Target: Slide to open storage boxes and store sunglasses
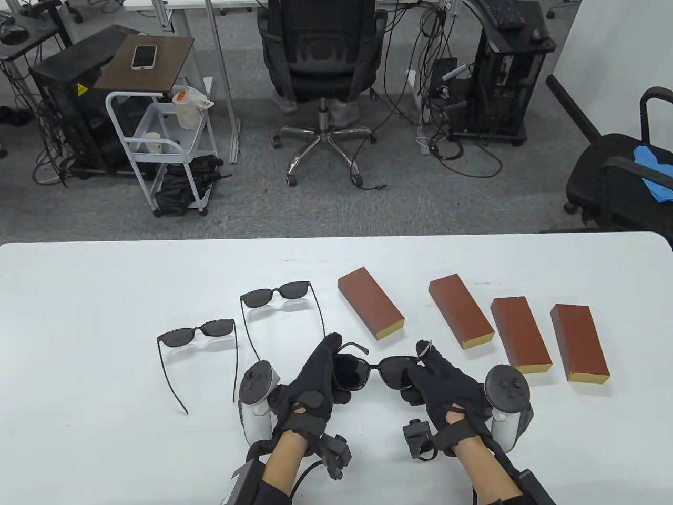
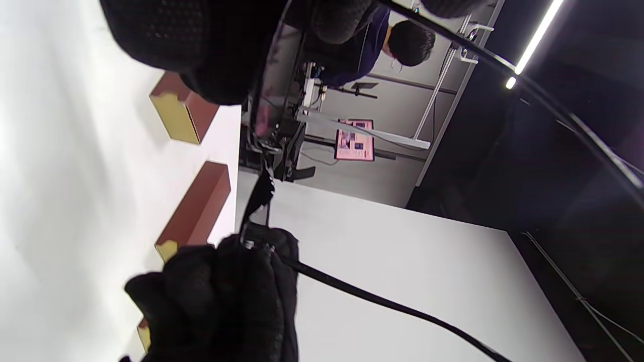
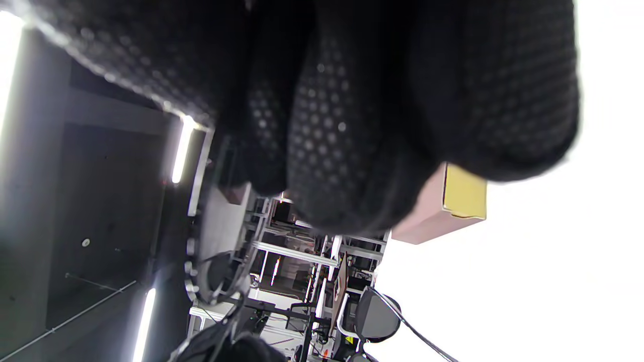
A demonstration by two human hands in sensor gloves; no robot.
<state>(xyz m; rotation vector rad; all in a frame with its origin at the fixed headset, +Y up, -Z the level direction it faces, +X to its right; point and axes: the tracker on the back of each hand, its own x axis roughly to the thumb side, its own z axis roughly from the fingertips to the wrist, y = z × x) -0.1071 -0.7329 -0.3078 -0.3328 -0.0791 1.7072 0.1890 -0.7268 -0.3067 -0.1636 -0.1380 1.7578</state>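
Light, thin-armed black plastic sunglasses (image 1: 376, 371) pinched at both lens ends by left hand (image 1: 315, 376) and right hand (image 1: 439, 384); best gripped at hinges, brown sliding boxes (image 1: 370, 302) at one o'clock.

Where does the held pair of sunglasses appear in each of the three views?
Table view: held sunglasses low centre, between left hand and right hand.
Left wrist view: frame and arm centre-left, running down-right.
Right wrist view: cannot tell; glove fills the top.
Shared landmark: brown storage box.
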